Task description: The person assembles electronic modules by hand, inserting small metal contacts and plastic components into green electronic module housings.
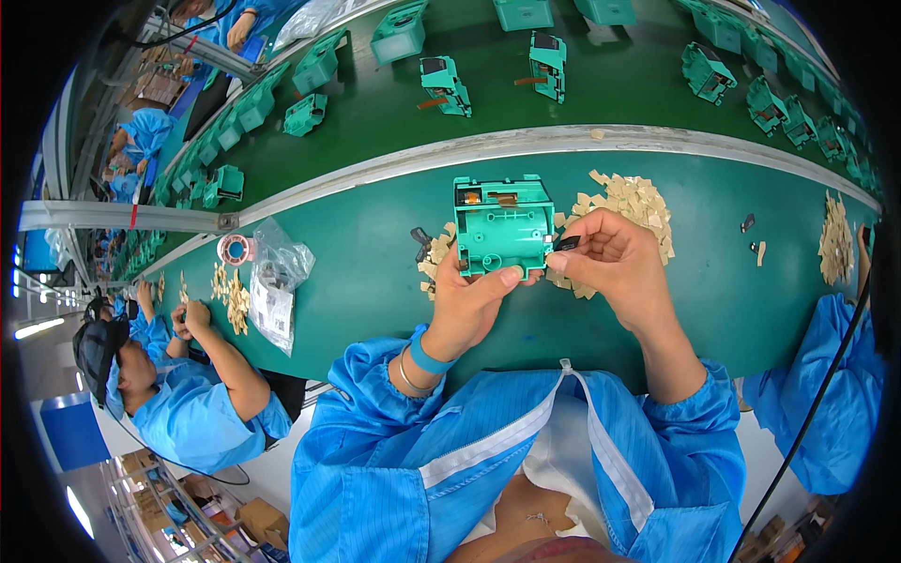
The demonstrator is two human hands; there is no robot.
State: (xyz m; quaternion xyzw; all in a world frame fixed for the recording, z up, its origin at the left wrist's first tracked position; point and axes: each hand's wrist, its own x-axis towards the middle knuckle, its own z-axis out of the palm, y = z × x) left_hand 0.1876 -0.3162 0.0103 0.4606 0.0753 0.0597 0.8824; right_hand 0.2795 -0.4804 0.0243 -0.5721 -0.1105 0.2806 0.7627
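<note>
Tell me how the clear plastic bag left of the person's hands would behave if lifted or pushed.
The clear plastic bag would probably be floppy, since its film lies wrinkled and creased. Its glossy shine suggests it could feel slippery. Pushed leftward, it may nudge the tape roll right beside its upper part.

The plastic housing [504,228] is bright turquoise green with copper-brown patches near its top, and the small part [568,243] beside it is black. Beige tabs [631,208] stand out against the deep teal worktable [361,253], while the conveyor belt [375,131] is darker green. The work jacket [375,483] is vivid blue with faint thin lines, the wrist strap [429,357] plain blue.
</note>
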